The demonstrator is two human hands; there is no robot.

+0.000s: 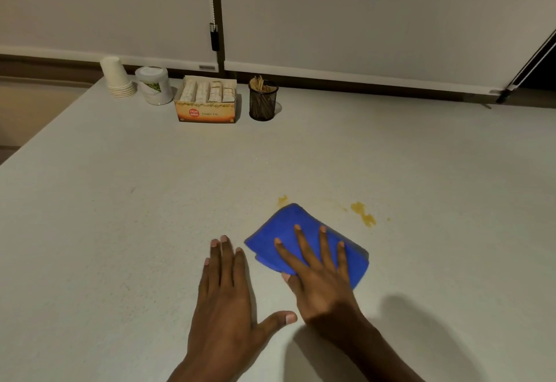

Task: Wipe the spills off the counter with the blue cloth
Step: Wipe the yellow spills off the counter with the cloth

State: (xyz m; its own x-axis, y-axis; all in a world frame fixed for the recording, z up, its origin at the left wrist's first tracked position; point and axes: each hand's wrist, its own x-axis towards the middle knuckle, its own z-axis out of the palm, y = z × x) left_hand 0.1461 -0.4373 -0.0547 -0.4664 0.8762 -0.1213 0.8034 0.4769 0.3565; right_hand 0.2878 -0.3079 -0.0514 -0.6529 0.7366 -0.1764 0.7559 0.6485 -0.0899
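Observation:
A folded blue cloth point(288, 228) lies on the pale counter point(120, 201). My right hand point(319, 276) presses flat on the cloth with its fingers spread. My left hand point(224, 294) rests flat on the bare counter just left of the cloth, holding nothing. A yellow spill point(364, 214) marks the counter to the right of the cloth's far end. A smaller yellow spot point(282, 200) sits just beyond the cloth's far corner. A faint yellowish smear runs between the two.
Along the back wall stand a stack of paper cups point(117, 79), a white tub point(154, 85), an open tea box point(207, 101) and a black mesh holder point(263, 101) with wooden sticks. The counter's left edge point(45, 129) runs diagonally.

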